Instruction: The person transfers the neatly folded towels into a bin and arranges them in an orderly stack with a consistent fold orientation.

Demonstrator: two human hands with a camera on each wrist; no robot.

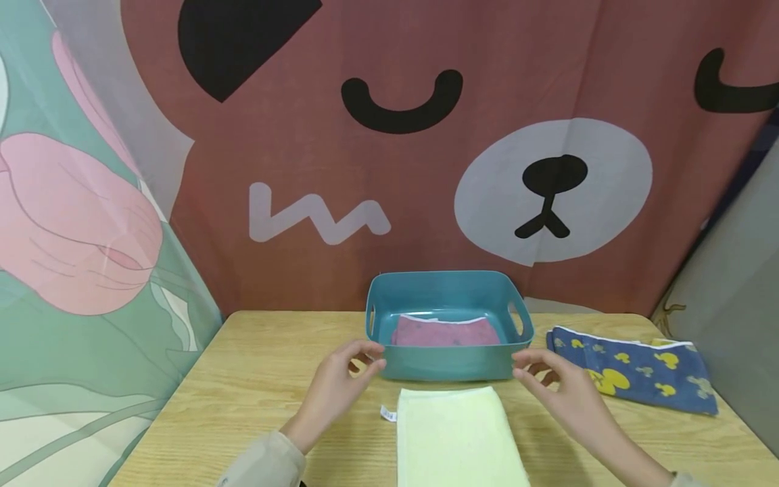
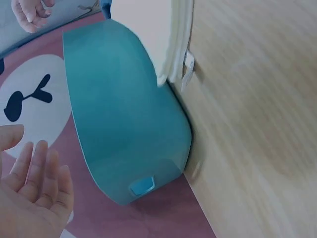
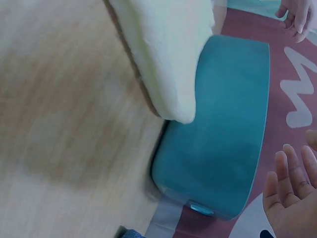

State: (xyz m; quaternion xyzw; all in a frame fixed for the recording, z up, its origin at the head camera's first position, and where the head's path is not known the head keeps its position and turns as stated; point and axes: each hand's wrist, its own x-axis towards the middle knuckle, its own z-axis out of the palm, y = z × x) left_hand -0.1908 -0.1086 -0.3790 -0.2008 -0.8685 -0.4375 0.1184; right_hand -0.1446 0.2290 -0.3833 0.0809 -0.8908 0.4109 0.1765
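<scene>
My left hand [image 1: 343, 379] hovers by the near left corner of a teal plastic basket [image 1: 447, 364], its fingers loosely bent around nothing. Mirroring it, my right hand [image 1: 560, 385] is in the air by the near right corner, also holding nothing. Between the two hands, in front of the basket, lies a folded pale yellow towel [image 1: 456, 436] with a white tag [image 1: 387, 414] at its left edge. Inside the basket is a folded pink cloth [image 1: 446, 332]. In the left wrist view, the left palm [image 2: 37, 198] shows with fingers apart from the basket.
A blue cloth with yellow print [image 1: 639, 370] lies folded on the right of the wooden table [image 1: 243, 385]. Behind the table hangs a curtain [image 1: 414, 203] with a bear's face. Another patterned curtain [image 1: 73, 223] hangs at left, and a grey surface [image 1: 736, 304] rises at right.
</scene>
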